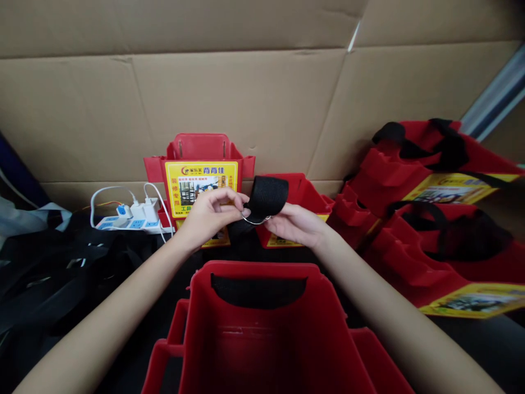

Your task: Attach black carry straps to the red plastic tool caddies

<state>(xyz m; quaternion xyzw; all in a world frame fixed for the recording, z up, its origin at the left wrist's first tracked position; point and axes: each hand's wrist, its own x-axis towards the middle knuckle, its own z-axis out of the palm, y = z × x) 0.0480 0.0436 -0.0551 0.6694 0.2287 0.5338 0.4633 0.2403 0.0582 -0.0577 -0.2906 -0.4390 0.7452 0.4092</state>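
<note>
Above the far rim of a red plastic toolbox (pixel 262 268), both of my hands hold a black webbing strap (pixel 268 196). My left hand (pixel 213 212) pinches the strap's left side, next to a thin metal wire loop (pixel 255 222). The fingers of my right hand (pixel 294 223) are closed on the strap's lower right, partly hidden behind it. A black webbing piece (pixel 258 291) runs along the inside of the toolbox's far wall. The toolbox stands right in front of me, its open top facing up.
Behind my hands stands another red toolbox (pixel 200 145) with a yellow label. Stacked red toolboxes (pixel 410 235) with black straps fill the right side. A white power strip (pixel 139 224) with chargers and black straps (pixel 61 273) lie left. A cardboard wall (pixel 238 104) closes the back.
</note>
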